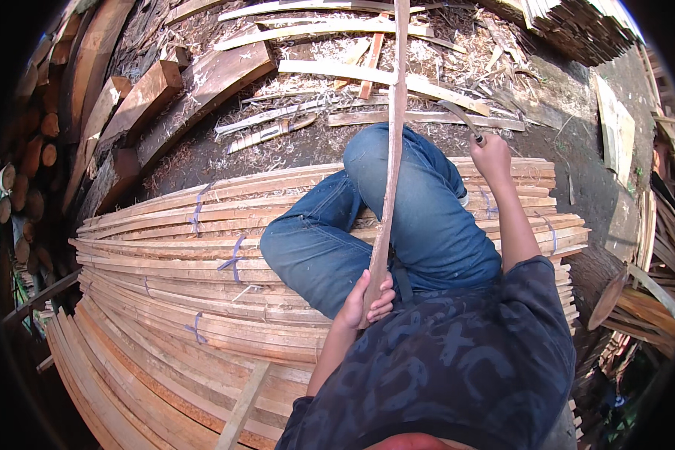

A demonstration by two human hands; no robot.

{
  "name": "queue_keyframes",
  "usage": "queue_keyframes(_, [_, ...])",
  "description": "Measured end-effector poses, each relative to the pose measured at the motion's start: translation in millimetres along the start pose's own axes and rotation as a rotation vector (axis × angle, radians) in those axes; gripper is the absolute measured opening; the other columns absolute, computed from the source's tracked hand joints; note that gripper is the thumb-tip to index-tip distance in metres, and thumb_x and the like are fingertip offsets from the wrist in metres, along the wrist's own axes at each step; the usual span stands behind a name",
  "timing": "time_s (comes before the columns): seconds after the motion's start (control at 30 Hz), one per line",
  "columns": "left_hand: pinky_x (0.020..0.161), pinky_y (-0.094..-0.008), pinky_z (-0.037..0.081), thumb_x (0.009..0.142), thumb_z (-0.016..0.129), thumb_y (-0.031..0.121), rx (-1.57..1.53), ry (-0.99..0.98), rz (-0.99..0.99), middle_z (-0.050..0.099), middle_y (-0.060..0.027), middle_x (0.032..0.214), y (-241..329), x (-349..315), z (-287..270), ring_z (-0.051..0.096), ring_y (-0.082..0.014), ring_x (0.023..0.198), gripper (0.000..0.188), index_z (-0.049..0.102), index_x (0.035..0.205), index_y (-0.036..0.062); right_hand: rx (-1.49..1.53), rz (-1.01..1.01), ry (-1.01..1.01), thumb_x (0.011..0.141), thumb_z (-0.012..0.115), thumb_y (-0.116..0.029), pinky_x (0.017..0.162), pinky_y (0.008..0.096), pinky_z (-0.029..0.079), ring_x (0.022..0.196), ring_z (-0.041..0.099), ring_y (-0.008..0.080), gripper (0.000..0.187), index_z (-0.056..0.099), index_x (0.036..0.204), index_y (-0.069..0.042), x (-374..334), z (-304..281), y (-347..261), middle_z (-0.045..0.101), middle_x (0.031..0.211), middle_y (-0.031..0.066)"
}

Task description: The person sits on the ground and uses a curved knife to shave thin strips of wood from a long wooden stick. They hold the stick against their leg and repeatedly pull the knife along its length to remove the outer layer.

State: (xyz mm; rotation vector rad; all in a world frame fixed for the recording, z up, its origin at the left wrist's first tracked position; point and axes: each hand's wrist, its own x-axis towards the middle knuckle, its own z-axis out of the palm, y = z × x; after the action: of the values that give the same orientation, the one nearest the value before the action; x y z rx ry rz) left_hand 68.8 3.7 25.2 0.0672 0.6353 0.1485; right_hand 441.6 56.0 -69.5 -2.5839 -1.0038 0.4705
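Observation:
My left hand point(370, 298) is closed around the lower end of a long wooden strip point(391, 169). The strip rises past my raised knee and runs beyond the far edge of the view. Out to the right, my right hand point(493, 158) grips the dark handle of a curved knife point(460, 114), its blade pointing away to the left and apart from the strip. My legs in blue jeans point(439, 210) are folded on top of bundled wooden slats point(165, 274), tied with purple bands.
Shavings and loose strips point(337, 69) litter the ground ahead. Thick timber beams point(202, 86) lie at the far left, beside stacked logs point(34, 202). A cut log point(607, 296) and more wood pieces are at the right. A slat stack point(577, 34) stands far right.

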Motion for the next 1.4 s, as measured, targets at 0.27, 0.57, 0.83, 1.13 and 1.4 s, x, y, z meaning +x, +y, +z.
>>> queue_keyframes(0.27, [0.034, -0.0167, 0.025, 0.094, 0.035, 0.064, -0.043, -0.039, -0.01, 0.034, 0.0048, 0.053, 0.5, 0.6, -3.2, 0.031, -0.0035, 0.037, 0.054, 0.037, 0.085, 0.0114, -0.112, -0.449, -0.012, 0.071, 0.066, -0.021, 0.066, 0.0428, 0.054, 0.069, 0.067, 0.0314, 0.014, 0.069, 0.074, -0.007, -21.1, -24.0, -93.7, 0.066, 0.068, 0.0159])
queue_keyframes(0.57, [0.037, -0.0175, 0.025, 0.095, 0.033, 0.064, 0.014, 0.017, 0.024, 0.031, 0.0064, 0.054, 0.3, 0.9, 9.9, 0.027, -0.0029, 0.038, 0.052, 0.037, 0.087, 0.0125, -0.18, -0.426, 0.052, 0.069, 0.065, -0.02, 0.068, 0.0431, 0.055, 0.074, 0.068, 0.0318, 0.016, 0.069, 0.075, -0.006, 43.0, -3.9, -99.7, 0.068, 0.075, 0.0168])
queue_keyframes(0.83, [0.037, -0.0187, 0.025, 0.095, 0.032, 0.064, 0.205, 0.19, 0.066, 0.031, 0.0057, 0.054, 3.0, -1.3, 25.7, 0.027, -0.0045, 0.038, 0.052, 0.038, 0.088, 0.0126, -0.038, -0.137, 0.032, 0.071, 0.062, -0.018, 0.075, 0.0445, 0.054, 0.082, 0.068, 0.0359, 0.019, 0.07, 0.079, -0.003, 86.5, 16.2, -100.8, 0.069, 0.083, 0.0212])
queue_keyframes(1.13, [0.063, -0.0517, 0.045, 0.087, 0.063, 0.043, 1.491, 0.937, 0.403, 0.061, -0.027, 0.072, 5.6, -9.0, 42.6, 0.059, -0.0493, 0.074, 0.045, 0.051, 0.085, 0.0003, 0.477, -0.038, -0.158, 0.077, 0.066, -0.022, 0.064, 0.0441, 0.049, 0.064, 0.064, 0.0366, 0.025, 0.064, 0.072, 0.002, -5.7, 12.5, -61.6, 0.061, 0.063, 0.0208])
queue_keyframes(1.4, [0.063, -0.0539, 0.045, 0.088, 0.061, 0.046, 1.685, 1.035, 0.396, 0.062, -0.0272, 0.071, 2.4, -4.4, 54.8, 0.06, -0.049, 0.07, 0.046, 0.05, 0.088, 0.0012, -0.206, -0.339, -0.078, 0.07, 0.069, -0.021, 0.064, 0.0431, 0.055, 0.069, 0.068, 0.0326, 0.015, 0.069, 0.074, -0.007, -36.6, -52.9, -67.5, 0.066, 0.069, 0.0177])
